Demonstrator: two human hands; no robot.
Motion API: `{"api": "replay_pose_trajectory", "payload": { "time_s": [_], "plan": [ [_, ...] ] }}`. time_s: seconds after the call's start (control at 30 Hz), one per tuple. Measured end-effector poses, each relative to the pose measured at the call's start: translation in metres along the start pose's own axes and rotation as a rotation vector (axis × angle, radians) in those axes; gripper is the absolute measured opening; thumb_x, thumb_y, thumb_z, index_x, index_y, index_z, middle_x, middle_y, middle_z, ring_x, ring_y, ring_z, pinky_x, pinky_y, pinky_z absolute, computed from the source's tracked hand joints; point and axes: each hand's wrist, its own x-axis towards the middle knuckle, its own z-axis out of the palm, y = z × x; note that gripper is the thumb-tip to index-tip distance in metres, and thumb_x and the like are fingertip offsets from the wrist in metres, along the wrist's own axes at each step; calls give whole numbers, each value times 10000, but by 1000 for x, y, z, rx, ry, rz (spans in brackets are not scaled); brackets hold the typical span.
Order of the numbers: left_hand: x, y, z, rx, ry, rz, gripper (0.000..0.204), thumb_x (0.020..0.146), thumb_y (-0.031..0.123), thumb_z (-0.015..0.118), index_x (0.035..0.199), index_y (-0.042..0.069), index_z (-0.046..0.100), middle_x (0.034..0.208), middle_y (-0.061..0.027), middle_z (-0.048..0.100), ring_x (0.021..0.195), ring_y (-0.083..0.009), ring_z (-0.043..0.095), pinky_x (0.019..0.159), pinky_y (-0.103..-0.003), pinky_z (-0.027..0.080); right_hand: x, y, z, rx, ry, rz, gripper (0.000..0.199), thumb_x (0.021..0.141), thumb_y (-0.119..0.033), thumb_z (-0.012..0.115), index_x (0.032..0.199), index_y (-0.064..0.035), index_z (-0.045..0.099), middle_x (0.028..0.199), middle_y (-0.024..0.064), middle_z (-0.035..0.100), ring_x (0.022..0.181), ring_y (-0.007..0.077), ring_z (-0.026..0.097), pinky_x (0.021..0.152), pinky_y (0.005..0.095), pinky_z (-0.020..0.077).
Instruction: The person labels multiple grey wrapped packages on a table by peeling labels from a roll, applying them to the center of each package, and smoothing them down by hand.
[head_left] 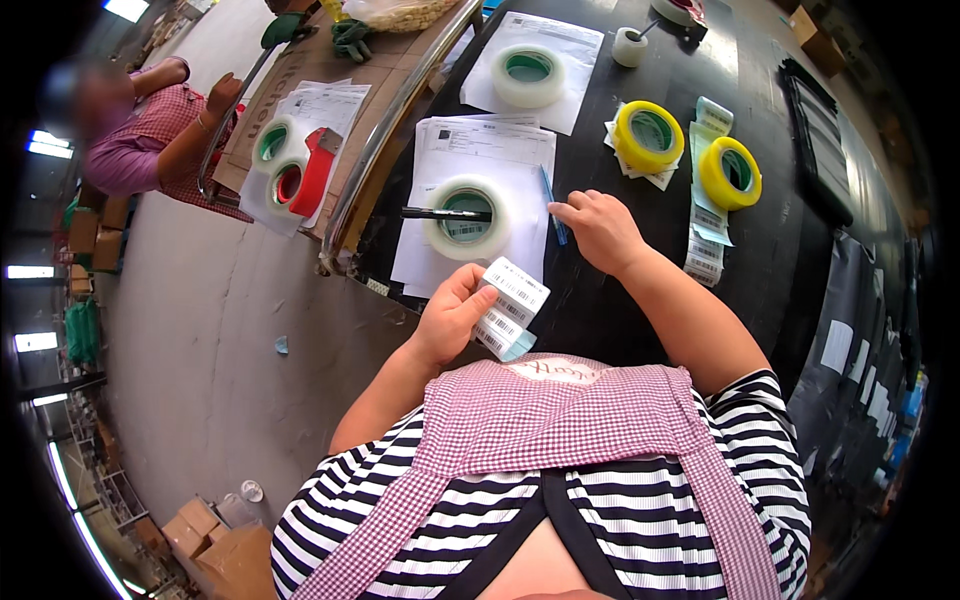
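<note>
My left hand (452,318) grips a folded strip of white barcode labels (513,300) just above the near edge of the black table. On the tabletop, the curled fingers of my right hand (598,228) close on the middle of a slim blue pen (561,236), beside a stack of printed sheets (425,180). A roll of clear tape (437,222) rests on those sheets, with a black marker (425,213) lying across it.
Farther back, another clear tape roll (505,72) sits on paper. To the right are two yellow tape rolls (627,140) (709,178) and a label strip (705,262). Beyond a metal rail, a cardboard-topped surface (262,100) bears a red tape dispenser (322,160); a co-worker (130,150) stands there.
</note>
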Motion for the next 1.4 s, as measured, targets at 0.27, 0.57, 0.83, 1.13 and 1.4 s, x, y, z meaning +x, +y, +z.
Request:
{"api": "replay_pose_trajectory", "payload": {
  "time_s": [0.27, 0.57, 0.83, 1.13, 1.4],
  "plan": [
    [29, -19, -31, -11, 193, 201, 216, 1063, 136, 528, 1236, 7, 542, 1126, -65, 658, 1010, -119, 621, 927, -285, 507, 21, 17, 18, -366, 15, -355, 178, 818, -109, 626, 995, -111, 645, 921, 50, 619, 903, 231, 627, 843, 362, 488],
    [38, -23, -46, -48, 173, 147, 206, 1050, 110, 534, 1227, 6, 556, 1121, -68, 668, 1008, -126, 632, 921, -298, 518, 54, 25, 21, 640, 418, 277, 104, 881, -78, 580, 976, -40, 595, 769, 97, 648, 693, 240, 649, 703, 339, 535],
    [39, -24, -43, -3, 209, 180, 205, 1038, 89, 548, 1218, 0, 589, 1080, -61, 680, 972, -116, 632, 901, -288, 519, 96, 41, 51, 775, 432, 439, 137, 836, -133, 694, 915, -25, 724, 827, 108, 743, 765, 196, 718, 724, 300, 552],
    [41, -26, -43, 59, 228, 208, 201, 1031, 100, 562, 1201, -1, 601, 1068, -50, 680, 947, -92, 618, 867, -263, 515, 95, 38, 57, 649, 409, 365, 80, 800, -105, 695, 845, -40, 679, 766, 130, 719, 696, 246, 715, 679, 315, 559],
    [42, -25, -40, 53, 221, 232, 193, 1025, 90, 573, 1188, -6, 610, 1039, -47, 687, 928, -91, 621, 857, -258, 518, 87, 45, 66, 589, 569, 292, 67, 801, -57, 671, 837, -35, 618, 753, 141, 644, 662, 286, 652, 648, 342, 530]
  ]
}}
